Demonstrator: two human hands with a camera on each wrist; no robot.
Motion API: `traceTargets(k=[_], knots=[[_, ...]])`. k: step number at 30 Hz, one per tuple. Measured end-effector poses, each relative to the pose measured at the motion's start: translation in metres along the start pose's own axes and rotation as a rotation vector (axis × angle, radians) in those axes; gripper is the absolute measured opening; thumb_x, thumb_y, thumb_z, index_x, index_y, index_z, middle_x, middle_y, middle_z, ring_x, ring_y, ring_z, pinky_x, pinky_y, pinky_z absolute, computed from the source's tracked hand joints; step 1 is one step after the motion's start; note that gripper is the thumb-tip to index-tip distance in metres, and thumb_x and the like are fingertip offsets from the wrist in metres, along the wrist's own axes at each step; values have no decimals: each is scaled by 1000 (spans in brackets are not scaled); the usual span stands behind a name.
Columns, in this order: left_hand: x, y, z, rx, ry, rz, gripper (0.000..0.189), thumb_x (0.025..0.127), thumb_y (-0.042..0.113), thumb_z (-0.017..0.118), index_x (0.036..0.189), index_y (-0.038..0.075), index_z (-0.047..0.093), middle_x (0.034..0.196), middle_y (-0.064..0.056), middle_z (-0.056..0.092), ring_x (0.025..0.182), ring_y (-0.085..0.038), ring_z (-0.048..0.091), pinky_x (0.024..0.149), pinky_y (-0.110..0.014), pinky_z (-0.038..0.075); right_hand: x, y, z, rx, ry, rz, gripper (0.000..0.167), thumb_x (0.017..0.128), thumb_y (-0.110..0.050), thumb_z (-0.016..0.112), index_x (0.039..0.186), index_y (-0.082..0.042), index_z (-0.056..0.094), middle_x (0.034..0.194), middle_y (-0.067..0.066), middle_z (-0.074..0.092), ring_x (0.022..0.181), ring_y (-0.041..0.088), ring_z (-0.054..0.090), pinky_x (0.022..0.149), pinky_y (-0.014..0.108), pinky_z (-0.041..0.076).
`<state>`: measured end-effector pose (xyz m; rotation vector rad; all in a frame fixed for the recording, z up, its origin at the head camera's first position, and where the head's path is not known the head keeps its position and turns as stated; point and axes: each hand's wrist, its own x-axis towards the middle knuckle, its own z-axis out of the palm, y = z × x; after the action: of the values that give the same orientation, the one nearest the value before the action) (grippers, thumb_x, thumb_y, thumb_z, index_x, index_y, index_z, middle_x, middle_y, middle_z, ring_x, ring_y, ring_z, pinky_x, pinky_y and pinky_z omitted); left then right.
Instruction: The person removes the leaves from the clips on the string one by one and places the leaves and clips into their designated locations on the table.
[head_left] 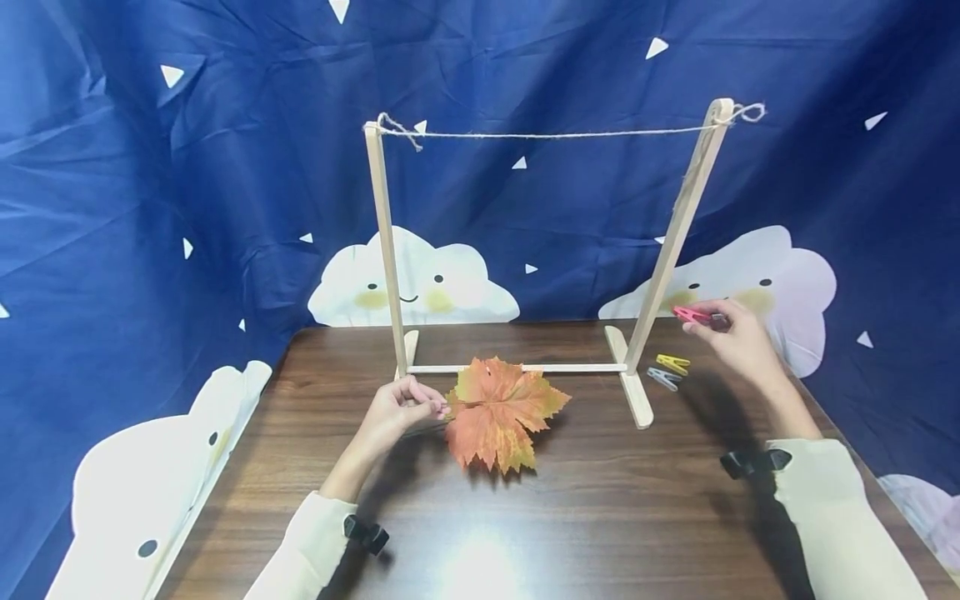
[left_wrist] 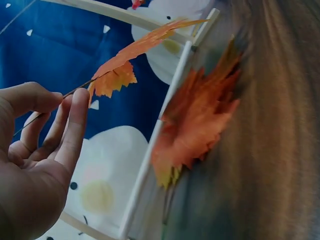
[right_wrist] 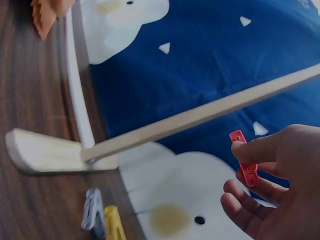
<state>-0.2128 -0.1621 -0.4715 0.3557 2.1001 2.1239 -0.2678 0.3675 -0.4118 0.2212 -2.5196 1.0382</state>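
Observation:
My left hand (head_left: 396,410) pinches the thin stem of an orange and yellow maple leaf (head_left: 504,404) between thumb and fingertips. The left wrist view shows this leaf (left_wrist: 120,60) raised off the table, and a second, similar leaf (left_wrist: 197,120) lying below it on the tabletop. From the head view the raised leaf covers most of the lower one. At the right, my right hand (head_left: 738,340) holds a red clothespin (head_left: 692,315) by thumb and fingers, in the air beyond the stand's right post. In the right wrist view the clothespin (right_wrist: 245,159) looks closed.
A wooden stand has a left post (head_left: 387,242), a right post (head_left: 678,233) and a white bottom bar (head_left: 577,367). String (head_left: 555,136) is stretched between the post tops. A yellow clothespin (head_left: 673,364) and a grey clothespin (head_left: 663,379) lie beside the right foot (head_left: 636,400). Behind hangs a blue curtain (head_left: 570,225).

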Motion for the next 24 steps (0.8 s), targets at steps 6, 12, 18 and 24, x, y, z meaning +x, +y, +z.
traceTargets(k=[6, 12, 18, 24], knots=[[-6, -9, -1, -38, 20, -47, 15, 93, -9, 66, 84, 2, 61, 96, -10, 77, 90, -21, 79, 90, -39, 65, -6, 22, 6, -59, -22, 46, 32, 97, -10, 76, 124, 6, 71, 114, 30, 69, 81, -19, 47, 72, 9, 39], [-9, -23, -2, -30, 11, -63, 15, 93, -11, 66, 85, 0, 61, 100, -18, 77, 89, -20, 80, 86, -34, 65, -12, 43, 15, -125, -43, 120, 31, 98, -18, 76, 122, 2, 72, 119, 28, 68, 82, -11, 49, 73, 20, 42], [-13, -34, -1, 78, 12, -42, 14, 93, -11, 67, 85, -4, 58, 104, -33, 74, 88, -21, 79, 84, -35, 66, -16, 55, 23, -147, -68, 143, 30, 97, -17, 75, 119, 2, 72, 116, 30, 70, 84, 3, 58, 73, 28, 44], [-17, -39, -5, 421, 64, 9, 16, 88, -5, 75, 83, 5, 63, 93, -13, 79, 83, -10, 74, 82, -24, 60, -19, 61, 26, -147, -93, 152, 30, 97, -14, 73, 120, 4, 71, 112, 32, 72, 97, 38, 69, 79, 41, 44]])
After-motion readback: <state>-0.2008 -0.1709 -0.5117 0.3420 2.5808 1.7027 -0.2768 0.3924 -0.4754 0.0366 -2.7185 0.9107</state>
